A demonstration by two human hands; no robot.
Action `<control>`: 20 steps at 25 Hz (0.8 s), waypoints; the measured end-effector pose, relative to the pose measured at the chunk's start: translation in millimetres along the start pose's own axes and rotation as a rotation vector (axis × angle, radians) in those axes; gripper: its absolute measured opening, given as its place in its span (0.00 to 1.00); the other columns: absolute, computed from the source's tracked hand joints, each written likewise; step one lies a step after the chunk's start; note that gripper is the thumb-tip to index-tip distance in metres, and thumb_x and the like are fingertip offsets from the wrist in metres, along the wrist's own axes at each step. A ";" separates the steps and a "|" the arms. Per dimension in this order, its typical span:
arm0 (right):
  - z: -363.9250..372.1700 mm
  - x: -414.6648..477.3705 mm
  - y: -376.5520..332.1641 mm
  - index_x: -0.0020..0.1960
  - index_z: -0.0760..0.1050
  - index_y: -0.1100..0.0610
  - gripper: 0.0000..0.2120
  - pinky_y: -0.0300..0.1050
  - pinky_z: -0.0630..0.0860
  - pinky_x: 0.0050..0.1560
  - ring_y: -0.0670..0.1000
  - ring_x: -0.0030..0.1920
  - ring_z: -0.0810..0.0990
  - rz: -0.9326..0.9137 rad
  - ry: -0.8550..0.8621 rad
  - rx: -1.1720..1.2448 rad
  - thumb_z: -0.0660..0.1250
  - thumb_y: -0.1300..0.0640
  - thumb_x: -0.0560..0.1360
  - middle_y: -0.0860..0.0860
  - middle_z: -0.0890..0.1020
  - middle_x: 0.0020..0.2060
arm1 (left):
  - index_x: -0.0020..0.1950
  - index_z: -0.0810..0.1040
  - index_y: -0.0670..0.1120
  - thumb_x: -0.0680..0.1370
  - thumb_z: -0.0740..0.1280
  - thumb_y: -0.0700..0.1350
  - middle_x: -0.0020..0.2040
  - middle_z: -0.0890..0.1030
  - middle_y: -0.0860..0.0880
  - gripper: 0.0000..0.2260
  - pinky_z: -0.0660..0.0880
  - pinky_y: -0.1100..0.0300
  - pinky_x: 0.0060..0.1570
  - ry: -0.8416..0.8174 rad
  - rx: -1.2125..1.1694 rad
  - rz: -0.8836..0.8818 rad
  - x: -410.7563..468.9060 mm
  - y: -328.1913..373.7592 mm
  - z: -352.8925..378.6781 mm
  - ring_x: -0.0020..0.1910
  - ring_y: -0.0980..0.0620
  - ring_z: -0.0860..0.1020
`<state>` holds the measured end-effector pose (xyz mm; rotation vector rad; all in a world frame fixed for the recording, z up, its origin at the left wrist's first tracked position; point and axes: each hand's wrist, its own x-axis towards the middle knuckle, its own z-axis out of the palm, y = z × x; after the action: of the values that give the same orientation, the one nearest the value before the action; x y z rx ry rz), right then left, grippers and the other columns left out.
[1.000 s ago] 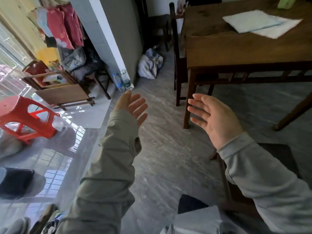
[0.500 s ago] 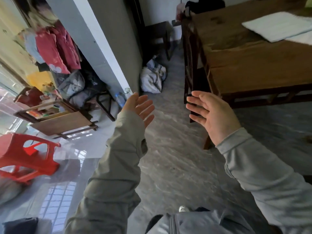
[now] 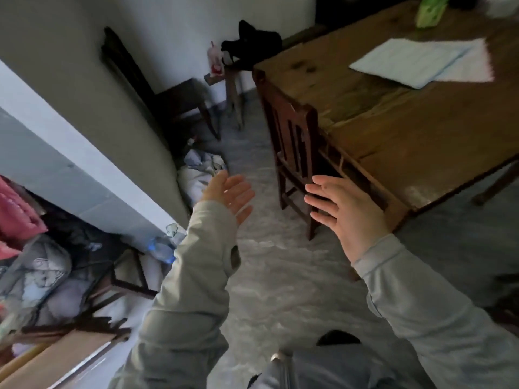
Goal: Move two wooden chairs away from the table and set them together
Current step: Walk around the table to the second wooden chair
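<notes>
Left hand [image 3: 229,193] open, palm inward, empty, raised over grey floor [image 3: 280,276]. Right hand [image 3: 341,213] open too, fingers spread, nothing gripped, just before dark wooden chair [image 3: 292,138] tucked against left edge of table [image 3: 393,122].

A grey marbled floor [image 3: 269,270] runs beside a white pillar [image 3: 84,153], with a dim white wall [image 3: 179,32] behind the pillar and piled clothes [image 3: 33,265] left of it.

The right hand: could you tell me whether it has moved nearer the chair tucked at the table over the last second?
Yes. The right hand is now beside the chair at the table; earlier it was short of the table's near leg.
</notes>
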<state>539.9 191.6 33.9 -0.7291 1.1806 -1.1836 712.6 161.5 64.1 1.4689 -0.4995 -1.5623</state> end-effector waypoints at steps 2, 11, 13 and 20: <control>25.1 20.3 -1.1 0.54 0.73 0.55 0.10 0.54 0.72 0.60 0.54 0.57 0.77 0.015 0.012 -0.020 0.56 0.60 0.76 0.56 0.78 0.57 | 0.40 0.73 0.47 0.80 0.51 0.52 0.52 0.76 0.49 0.17 0.69 0.59 0.44 -0.023 0.024 -0.031 31.7 28.7 -1.8 0.58 0.49 0.73; 75.4 214.0 -19.2 0.52 0.74 0.51 0.09 0.45 0.73 0.55 0.49 0.55 0.77 -0.072 0.257 0.037 0.58 0.58 0.76 0.52 0.79 0.54 | 0.40 0.74 0.46 0.80 0.53 0.51 0.45 0.77 0.47 0.16 0.68 0.59 0.37 -0.131 0.202 -0.093 233.5 137.6 48.2 0.39 0.51 0.75; 84.0 260.2 -25.1 0.50 0.75 0.49 0.08 0.44 0.73 0.55 0.48 0.55 0.78 -0.099 0.315 0.006 0.59 0.57 0.75 0.50 0.80 0.53 | 0.56 0.76 0.43 0.80 0.53 0.50 0.59 0.77 0.43 0.16 0.71 0.54 0.51 -0.155 0.273 -0.104 275.3 160.4 60.4 0.50 0.46 0.77; 106.2 373.7 -36.9 0.59 0.72 0.52 0.14 0.39 0.66 0.55 0.47 0.58 0.73 -0.111 0.543 -0.205 0.64 0.56 0.73 0.48 0.75 0.56 | 0.61 0.73 0.43 0.76 0.64 0.40 0.59 0.76 0.42 0.13 0.70 0.57 0.58 -0.330 0.791 0.214 399.7 210.3 108.5 0.58 0.46 0.74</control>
<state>610.7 -188.8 -16.1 -0.6483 1.7498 -1.4177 728.0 -301.3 26.5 1.6338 -1.5501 -1.5041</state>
